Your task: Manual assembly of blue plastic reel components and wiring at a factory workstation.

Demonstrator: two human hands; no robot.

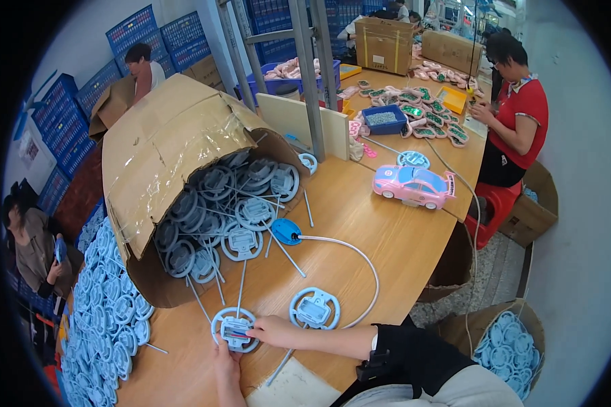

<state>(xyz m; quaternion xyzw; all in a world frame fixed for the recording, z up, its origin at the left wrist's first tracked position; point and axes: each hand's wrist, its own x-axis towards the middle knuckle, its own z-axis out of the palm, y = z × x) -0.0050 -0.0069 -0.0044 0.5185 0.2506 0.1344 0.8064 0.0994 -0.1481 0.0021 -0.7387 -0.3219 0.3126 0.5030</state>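
Note:
A light-blue toy steering wheel (225, 315) with a thin rod is right in front of me, above the wooden table. My left hand (227, 361) is closed on its lower rim. Over its right side reaches my right hand (280, 332), fingers closed at the open middle compartment, where something red and dark shows. What those fingers pinch is hidden. A second toy steering wheel (314, 308) lies just right of the hands, its rod passing under my right forearm. Beyond it a round blue part (286, 231) is joined to a pale cable (366, 261).
A tipped cardboard box (176, 136) spills wheels with rods toward me. Left of it is a large heap of blue wheels (105, 312). A pink toy car (413, 185) stands to the right. Behind a metal post (307, 88), a person in red (528, 112) sits working.

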